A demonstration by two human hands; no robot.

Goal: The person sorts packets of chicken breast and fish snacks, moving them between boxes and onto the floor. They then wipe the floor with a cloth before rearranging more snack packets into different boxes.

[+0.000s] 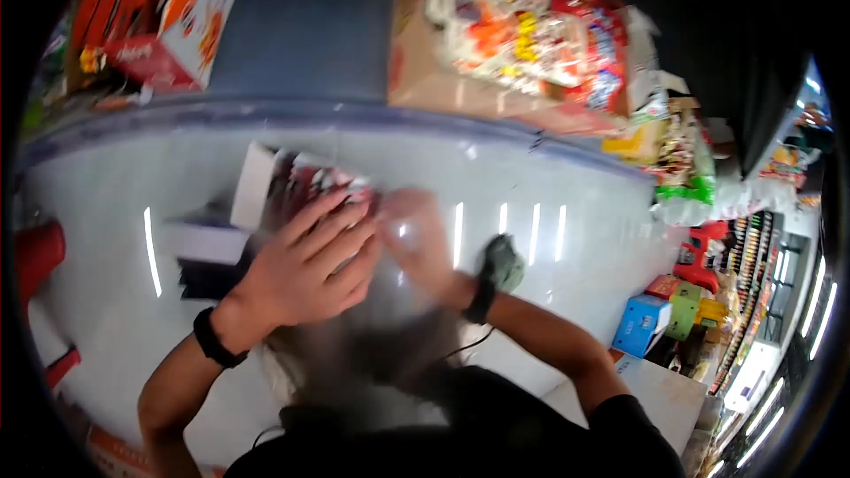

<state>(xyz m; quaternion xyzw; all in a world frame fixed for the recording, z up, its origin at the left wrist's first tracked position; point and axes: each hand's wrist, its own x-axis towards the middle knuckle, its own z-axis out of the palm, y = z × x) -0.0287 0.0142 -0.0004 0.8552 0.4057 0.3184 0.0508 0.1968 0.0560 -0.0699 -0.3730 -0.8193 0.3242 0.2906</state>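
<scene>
My left hand (305, 265), with a black band at the wrist, lies with fingers stretched out over dark red and white packets (310, 179). These packets fill an open carton with a raised white flap (251, 184); my fingers and palm hide much of it. To the right of the packets is my right hand (418, 243), smeared by motion, its fingertips close to the carton's right side. It also wears a dark wristband.
A pale floor with light reflections surrounds the carton. Ahead, a shelf edge bears a box of snack bags (509, 22) and an orange-red carton (190, 22). A dark grey-green lump (503, 263) lies by my right wrist. Blue box (641, 324) and red stool (704, 257) stand right.
</scene>
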